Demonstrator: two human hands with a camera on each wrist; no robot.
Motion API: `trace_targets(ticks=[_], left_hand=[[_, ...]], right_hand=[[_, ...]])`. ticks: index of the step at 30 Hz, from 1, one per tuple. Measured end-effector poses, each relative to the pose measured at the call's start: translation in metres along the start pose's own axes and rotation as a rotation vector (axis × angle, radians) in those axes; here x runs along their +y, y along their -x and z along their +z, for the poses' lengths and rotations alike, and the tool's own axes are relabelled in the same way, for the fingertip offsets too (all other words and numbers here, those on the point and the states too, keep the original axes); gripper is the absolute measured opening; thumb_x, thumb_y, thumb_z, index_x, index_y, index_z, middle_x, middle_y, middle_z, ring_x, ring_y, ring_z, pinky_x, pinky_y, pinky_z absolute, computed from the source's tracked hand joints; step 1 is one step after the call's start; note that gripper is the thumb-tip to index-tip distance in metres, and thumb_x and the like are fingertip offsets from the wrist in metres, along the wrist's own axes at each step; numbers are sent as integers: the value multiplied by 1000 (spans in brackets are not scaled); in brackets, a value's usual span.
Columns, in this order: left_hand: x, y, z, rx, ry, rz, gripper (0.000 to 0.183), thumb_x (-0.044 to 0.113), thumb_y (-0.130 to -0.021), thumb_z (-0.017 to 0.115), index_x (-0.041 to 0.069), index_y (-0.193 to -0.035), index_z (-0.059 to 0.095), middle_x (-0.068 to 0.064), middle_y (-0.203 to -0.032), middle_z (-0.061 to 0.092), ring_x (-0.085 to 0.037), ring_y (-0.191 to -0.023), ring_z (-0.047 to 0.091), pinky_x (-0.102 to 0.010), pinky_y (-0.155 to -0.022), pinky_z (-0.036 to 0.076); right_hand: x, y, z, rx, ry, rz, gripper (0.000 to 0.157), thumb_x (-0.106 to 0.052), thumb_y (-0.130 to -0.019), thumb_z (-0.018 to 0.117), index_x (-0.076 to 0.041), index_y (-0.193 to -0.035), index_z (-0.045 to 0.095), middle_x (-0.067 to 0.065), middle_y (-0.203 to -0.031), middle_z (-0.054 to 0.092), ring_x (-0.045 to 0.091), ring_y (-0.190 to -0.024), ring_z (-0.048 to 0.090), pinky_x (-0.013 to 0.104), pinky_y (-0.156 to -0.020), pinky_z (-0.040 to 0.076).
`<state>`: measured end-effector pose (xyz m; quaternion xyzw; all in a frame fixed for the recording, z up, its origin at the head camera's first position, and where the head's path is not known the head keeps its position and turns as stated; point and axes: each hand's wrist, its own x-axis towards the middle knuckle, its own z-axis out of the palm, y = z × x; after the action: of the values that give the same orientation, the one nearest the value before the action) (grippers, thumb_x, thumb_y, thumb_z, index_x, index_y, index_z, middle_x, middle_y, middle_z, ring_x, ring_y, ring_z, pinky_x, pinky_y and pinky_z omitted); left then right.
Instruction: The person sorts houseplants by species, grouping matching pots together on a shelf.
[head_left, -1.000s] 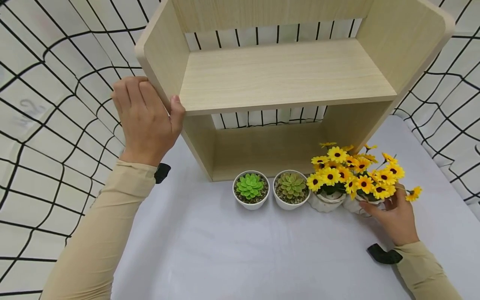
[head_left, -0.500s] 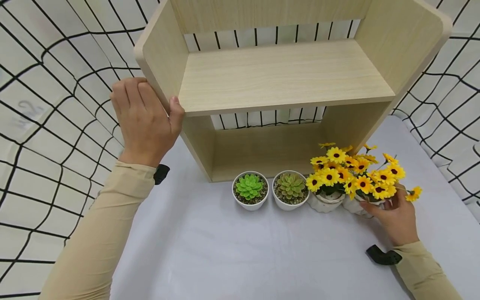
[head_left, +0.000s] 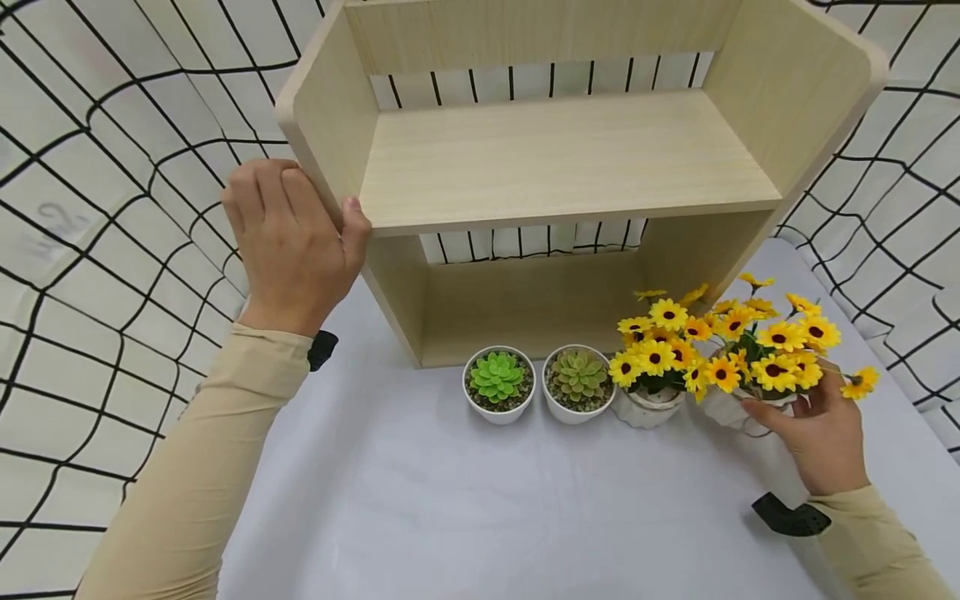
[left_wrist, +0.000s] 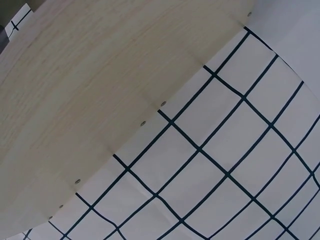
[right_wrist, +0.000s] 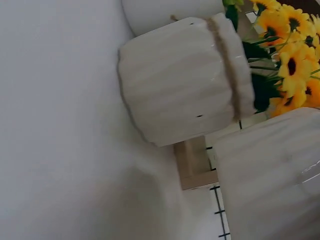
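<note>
My left hand [head_left: 296, 242] holds the left side panel of a pale wooden shelf [head_left: 577, 158], with its thumb at the front edge. The left wrist view shows only the panel's outer face [left_wrist: 100, 95], not the hand. On the right, my right hand [head_left: 825, 433] grips a white pot of yellow flowers [head_left: 780, 358] by its side. In the right wrist view that pot [right_wrist: 272, 175] looks raised off the cloth. Left of it stands a second white flower pot [right_wrist: 182, 80] with a twine band, its yellow flowers [head_left: 656, 354] reaching toward the held ones.
Two small white pots with succulents, a bright green one [head_left: 497, 377] and a duller one [head_left: 579, 374], stand in front of the lower shelf opening. White cloth [head_left: 465, 508] covers the table. Black wire grid [head_left: 112, 250] runs along the sides and behind the shelf.
My right hand and the flower pot in it have moved right, away from the neighbouring flower pot. The left hand stays on the shelf panel. The head view has shifted slightly.
</note>
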<state>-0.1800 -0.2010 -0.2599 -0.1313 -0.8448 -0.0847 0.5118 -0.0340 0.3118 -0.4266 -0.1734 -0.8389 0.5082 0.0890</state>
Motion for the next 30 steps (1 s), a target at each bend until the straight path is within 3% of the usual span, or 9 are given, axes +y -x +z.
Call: trace_targets(ticks=[7, 16, 24, 30], left_hand=[[0, 1, 0, 0, -6, 1, 46, 32, -98, 37, -12, -103, 50, -32, -105, 51, -47, -107, 40, -59, -96, 29], [1, 2, 1, -4, 3, -1, 45, 31, -98, 37, -12, -103, 50, -32, -106, 51, -47, -108, 40, -58, -98, 30], [1, 2, 0, -1, -2, 9, 44, 31, -99, 36, -11, -101, 50, -32, -106, 52, -46, -108, 40, -58, -97, 29], [0, 1, -1, -10, -10, 16, 45, 32, -99, 36, -11, -102, 50, -32, -107, 52, -46, -108, 40, -58, -96, 29]], right_hand=[[-16, 5, -10, 50, 6, -69, 88, -3, -84, 80, -34, -155, 38, -24, -150, 47, -17, -128, 44, 1, -110, 32], [-37, 10, -20, 93, 45, -35, 90, -3, -87, 78, -34, -158, 32, -13, -165, 38, -8, -144, 38, 2, -113, 27], [-54, 13, -27, 125, 11, -144, 99, 13, -83, 73, -29, -162, 29, -8, -168, 36, 1, -147, 39, 4, -111, 35], [-68, 15, -32, 152, 24, -156, 99, 14, -84, 72, -29, -161, 29, -6, -167, 36, 2, -144, 40, 4, -110, 37]])
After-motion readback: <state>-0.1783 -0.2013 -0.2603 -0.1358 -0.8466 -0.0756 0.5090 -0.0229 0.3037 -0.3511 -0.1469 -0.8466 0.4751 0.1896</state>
